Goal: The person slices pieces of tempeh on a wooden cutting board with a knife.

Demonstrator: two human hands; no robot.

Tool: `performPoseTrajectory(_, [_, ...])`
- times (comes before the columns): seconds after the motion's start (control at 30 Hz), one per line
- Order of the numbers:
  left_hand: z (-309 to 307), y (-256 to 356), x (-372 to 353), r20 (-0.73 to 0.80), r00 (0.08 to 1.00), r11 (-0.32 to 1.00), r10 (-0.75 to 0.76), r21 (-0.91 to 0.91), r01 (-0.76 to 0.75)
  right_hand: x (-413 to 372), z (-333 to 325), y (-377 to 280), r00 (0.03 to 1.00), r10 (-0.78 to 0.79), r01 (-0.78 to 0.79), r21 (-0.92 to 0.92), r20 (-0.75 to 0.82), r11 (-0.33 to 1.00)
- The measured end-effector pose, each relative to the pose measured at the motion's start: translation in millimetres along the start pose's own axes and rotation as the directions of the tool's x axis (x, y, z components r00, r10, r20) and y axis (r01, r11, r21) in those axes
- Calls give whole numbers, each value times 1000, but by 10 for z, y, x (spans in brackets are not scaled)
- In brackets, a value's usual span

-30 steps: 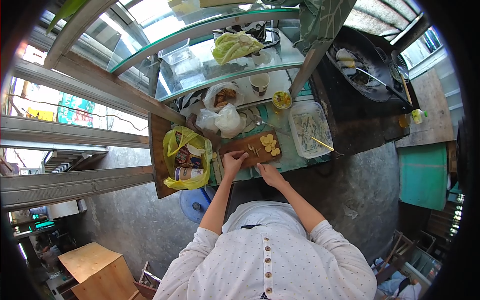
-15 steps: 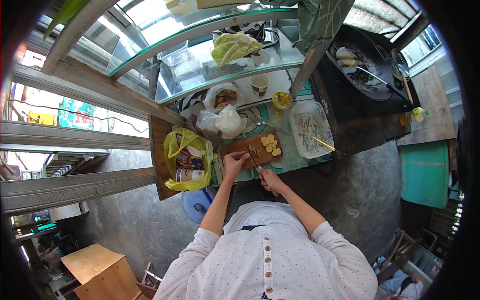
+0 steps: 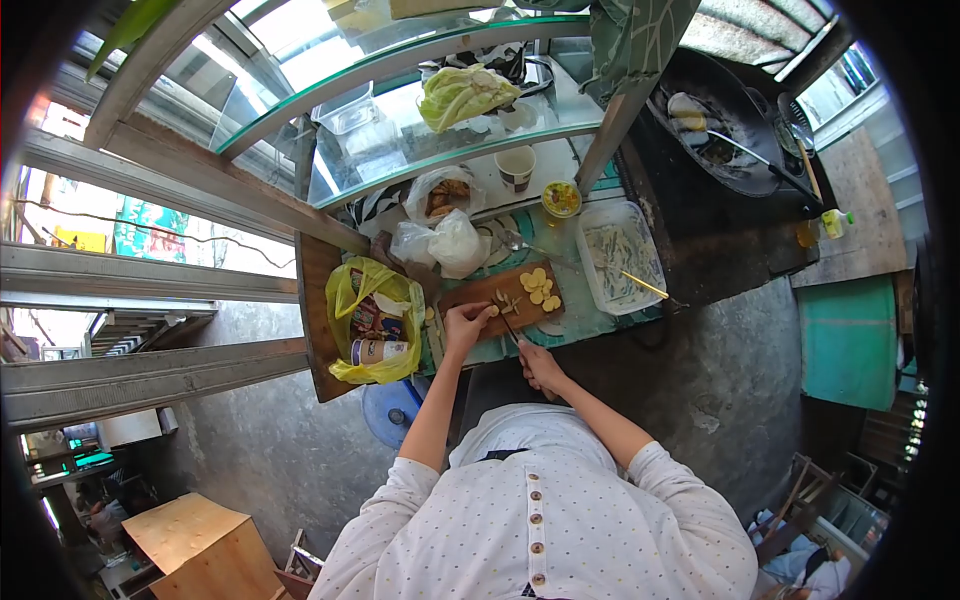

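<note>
My right hand point(image 3: 541, 366) is closed round the handle of a knife point(image 3: 510, 328), whose thin dark blade points away over the near edge of a wooden cutting board point(image 3: 462, 296). At the blade's left, my left hand point(image 3: 466, 328) pinches a small pale yellow slice point(image 3: 493, 311) against the board. Thin cut strips point(image 3: 513, 303) lie just beyond the blade. Several round yellow slices point(image 3: 540, 286) are grouped at the board's right end.
A yellow plastic bag point(image 3: 345, 300) of packets stands left of the board. Behind it are a white plastic bag point(image 3: 459, 245), a paper cup point(image 3: 515, 167) and a jar point(image 3: 561, 201). A plastic tub point(image 3: 622, 255) sits to the right, below a wok point(image 3: 715, 125). Glass shelving point(image 3: 460, 170) overhangs the back.
The knife's blade has drawn slightly toward me and tilted a little. My left fingers have opened up to show the slice at their tips; the view has shifted slightly.
</note>
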State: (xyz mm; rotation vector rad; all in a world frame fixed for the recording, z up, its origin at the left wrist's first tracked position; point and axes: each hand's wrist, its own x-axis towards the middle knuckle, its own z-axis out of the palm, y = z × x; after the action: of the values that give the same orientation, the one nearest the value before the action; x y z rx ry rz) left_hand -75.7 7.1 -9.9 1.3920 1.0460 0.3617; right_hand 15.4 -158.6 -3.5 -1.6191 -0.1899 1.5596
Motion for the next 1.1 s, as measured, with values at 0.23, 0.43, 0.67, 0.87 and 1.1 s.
performPoseTrajectory(0.23, [-66,-45,36,111,991,995,68,68,-76,-126,-84,-69,997,3,-12,-121,-76,993])
performPoseTrajectory(0.43, [22,142,-96,42,971,925,235,296,-237,-42,-76,3,965,-243,214,-242,-98,947])
performPoseTrajectory(0.67, [46,92,-133,-1,961,917,277,300,-264,-137,-58,-71,851,-518,362,-610,-93,705])
performPoseTrajectory(0.87, [-5,55,-92,-11,989,970,145,197,-140,-317,-45,-258,908,-402,204,-713,-119,671])
performPoseTrajectory(1.1, [-2,48,-93,-28,991,973,135,192,-127,-352,-60,-253,910,-401,194,-750,-103,633])
